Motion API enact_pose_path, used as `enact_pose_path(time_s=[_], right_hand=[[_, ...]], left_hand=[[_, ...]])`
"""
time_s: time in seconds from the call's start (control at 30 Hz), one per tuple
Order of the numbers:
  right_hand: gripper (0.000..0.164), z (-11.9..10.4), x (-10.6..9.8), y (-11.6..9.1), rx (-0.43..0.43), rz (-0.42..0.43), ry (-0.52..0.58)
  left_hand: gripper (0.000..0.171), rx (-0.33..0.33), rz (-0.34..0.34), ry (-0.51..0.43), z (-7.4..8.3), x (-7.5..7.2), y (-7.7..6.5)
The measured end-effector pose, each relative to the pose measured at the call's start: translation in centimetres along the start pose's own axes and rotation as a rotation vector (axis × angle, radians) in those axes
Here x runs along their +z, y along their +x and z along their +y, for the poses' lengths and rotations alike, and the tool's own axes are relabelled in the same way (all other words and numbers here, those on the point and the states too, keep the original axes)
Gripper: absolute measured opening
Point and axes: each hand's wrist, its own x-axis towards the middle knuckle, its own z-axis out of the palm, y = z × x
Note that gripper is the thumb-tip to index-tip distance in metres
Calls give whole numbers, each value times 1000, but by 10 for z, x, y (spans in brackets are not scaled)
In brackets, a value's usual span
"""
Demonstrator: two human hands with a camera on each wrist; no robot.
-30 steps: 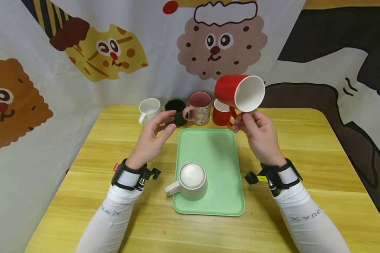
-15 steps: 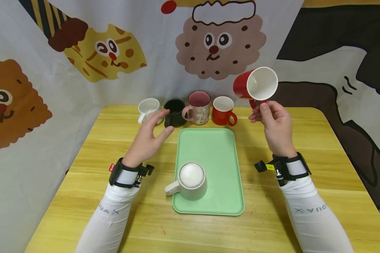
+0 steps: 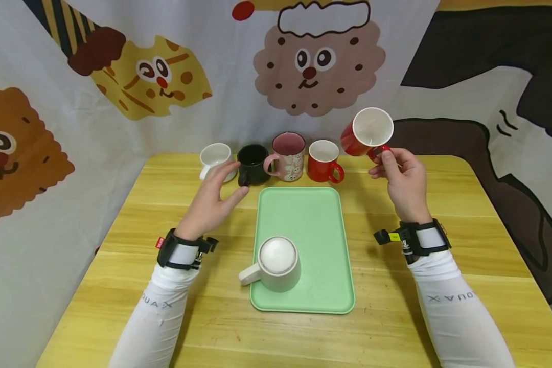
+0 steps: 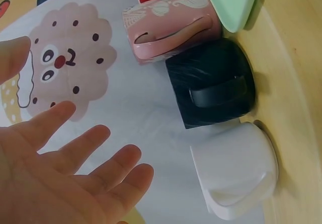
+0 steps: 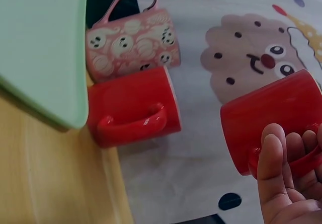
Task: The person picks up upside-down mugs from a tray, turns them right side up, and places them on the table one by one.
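Note:
My right hand [image 3: 407, 179] pinches the handle of a red mug [image 3: 356, 143], which it holds up in the air at the back right, white inside and tilted with its mouth toward me. In the right wrist view the thumb and fingers wrap that mug's handle [image 5: 307, 161]. My left hand [image 3: 207, 204] holds nothing; its fingers are spread in front of a white cup [image 3: 215, 153] and a black mug [image 3: 254, 166]. A pink mug with ghost prints [image 3: 289, 158] and a second red mug [image 3: 322, 162] stand upright beside them in a row.
A green tray [image 3: 322, 245] lies mid-table, just in front of the row. On its front left part a whitish mug [image 3: 278, 266] sits upside down, its handle reaching past the tray's edge. A printed cloth [image 3: 165, 128] hangs behind the wooden table [image 3: 133, 214].
My right hand has carried the red mug to the right, away from the standing red mug, then turned it more upright and lower. My left hand has drawn slightly left.

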Motion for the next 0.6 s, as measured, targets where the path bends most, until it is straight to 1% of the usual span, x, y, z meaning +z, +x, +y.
enact_pose_path(time_s=[0.1, 0.23, 0.37, 0.47, 0.6], right_hand=[[39, 5, -2, 1, 18, 17, -31], [45, 13, -5, 4, 36, 31, -74], [48, 22, -9, 6, 64, 41, -135], [43, 30, -11, 7, 78, 47, -142], [35, 40, -13, 8, 90, 60, -88]], left_hand=[[63, -2, -3, 1, -2, 1, 0], [63, -6, -8, 11, -5, 1, 0], [64, -11, -17, 22, -7, 3, 1], [64, -10, -22, 27, -7, 4, 0], [64, -10, -28, 30, -7, 4, 0]])
